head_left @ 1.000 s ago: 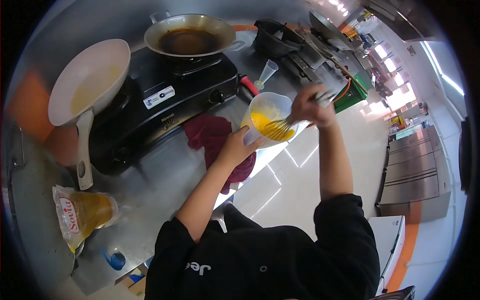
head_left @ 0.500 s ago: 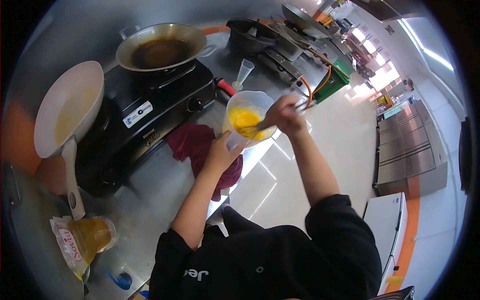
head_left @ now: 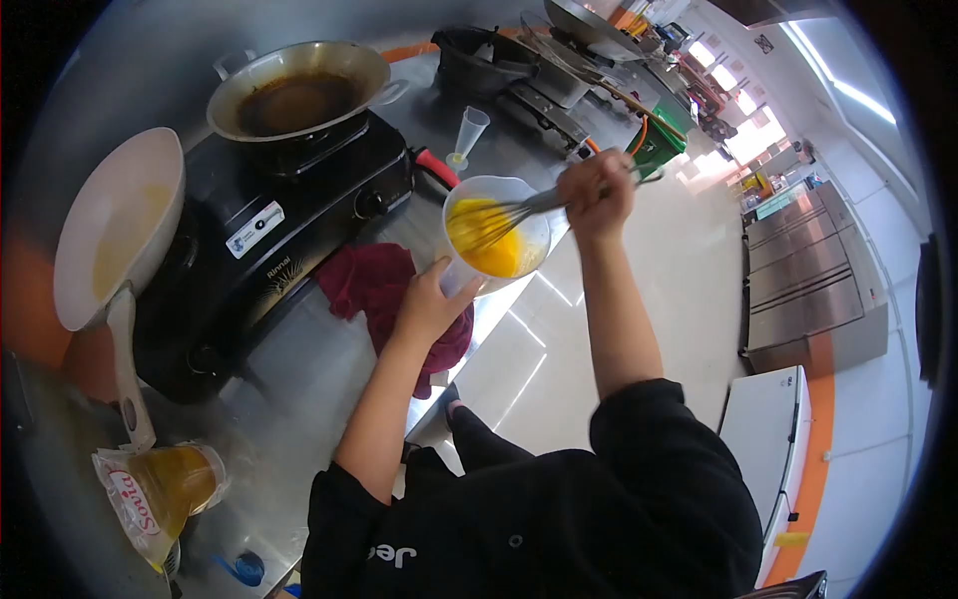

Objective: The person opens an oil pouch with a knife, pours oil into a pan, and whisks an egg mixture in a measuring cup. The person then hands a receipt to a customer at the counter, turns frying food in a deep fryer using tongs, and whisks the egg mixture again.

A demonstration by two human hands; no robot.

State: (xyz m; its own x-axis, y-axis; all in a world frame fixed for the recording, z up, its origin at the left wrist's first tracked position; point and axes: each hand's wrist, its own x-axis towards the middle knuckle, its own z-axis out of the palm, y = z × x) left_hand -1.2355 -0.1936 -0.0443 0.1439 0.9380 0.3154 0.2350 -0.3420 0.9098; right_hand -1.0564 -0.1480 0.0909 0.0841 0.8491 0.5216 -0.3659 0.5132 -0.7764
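My left hand (head_left: 435,302) is closed on the handle side of a translucent plastic jug (head_left: 537,240), tilted near the counter's front edge. Yellow beaten egg (head_left: 501,252) lies inside it. In my right hand (head_left: 597,193) is the handle of a wire whisk (head_left: 504,215), whose wires reach down into the jug at the egg. A dark red cloth (head_left: 371,290) is bunched on the counter beside and partly behind my left hand. Behind the jug stands a small clear measuring cup (head_left: 472,130), near a red handle (head_left: 436,168).
A black Rinnai stove (head_left: 299,215) carries a wok (head_left: 374,82) with dark residue and a white frying pan (head_left: 85,210) holding some oil. A Sovia oil bag (head_left: 150,499) lies at lower left. A black pot (head_left: 469,75) and another burner (head_left: 544,112) stand further back.
The whisk has swung inside the jug and now shows more of its length, with my right hand higher. The view has turned, shifting the stove and pans leftward. Both hands keep their hold.
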